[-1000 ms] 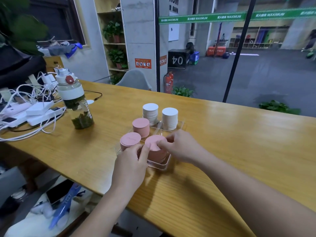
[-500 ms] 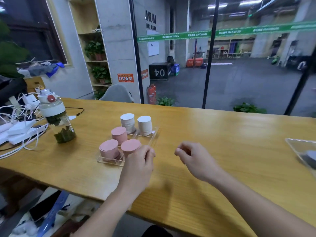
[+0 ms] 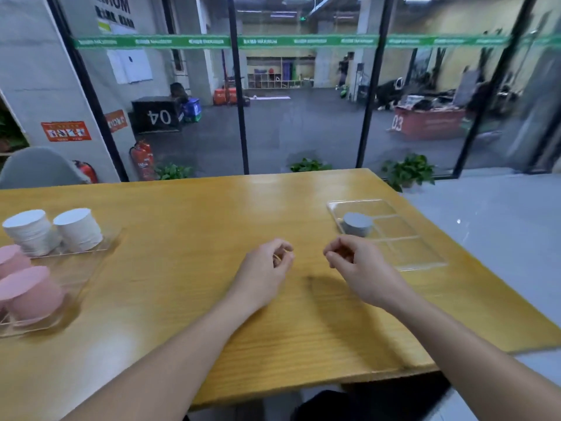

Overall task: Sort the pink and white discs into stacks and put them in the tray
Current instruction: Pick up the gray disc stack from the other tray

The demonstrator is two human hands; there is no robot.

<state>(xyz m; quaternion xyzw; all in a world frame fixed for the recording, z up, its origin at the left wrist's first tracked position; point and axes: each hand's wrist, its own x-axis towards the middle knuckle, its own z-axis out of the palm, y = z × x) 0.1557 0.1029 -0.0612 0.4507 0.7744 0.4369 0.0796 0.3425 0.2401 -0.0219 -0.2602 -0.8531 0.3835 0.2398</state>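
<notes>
Discs: your pink round disc stacks [image 3: 28, 294] and white round disc stacks [image 3: 51, 230] stand sorted in the clear plastic compartment tray [image 3: 88, 270] at the far left of the yellow wooden worktop [image 3: 194, 226]; the white stacks lean slightly.
Change: a second ago both your hands were on a pink stack in that tray; now they have left it, and your view has swung right.
Meaning: sorting looks finished.
Grips: your left hand [image 3: 265, 270] and right hand [image 3: 353, 264] hover mid-worktop, fingers loosely curled, holding nothing.
Beyond: a second clear tray [image 3: 406, 247] holds one grey stack [image 3: 357, 223].
</notes>
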